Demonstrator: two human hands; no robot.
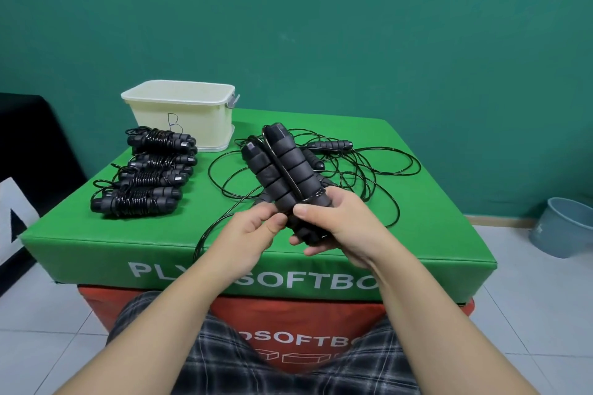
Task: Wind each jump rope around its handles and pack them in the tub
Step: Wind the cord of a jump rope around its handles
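Right hand (333, 221) grips two black handles (282, 170) held together above the green box (96, 234). Left hand (253, 228) seems to pinch the cord beside them. Four wound ropes (144, 176) lie left; the tub (183, 112) stands far left.

Four wound ropes (146, 170) are counted at nine o'clock on one green box (288, 253), itself stacked on one red box (288, 324). One tub (183, 112) is seen at eleven o'clock. Two handles (282, 167) are held together at centre. One loose handle (330, 145) is seen at one o'clock. One bucket (561, 228) is seen at three o'clock.
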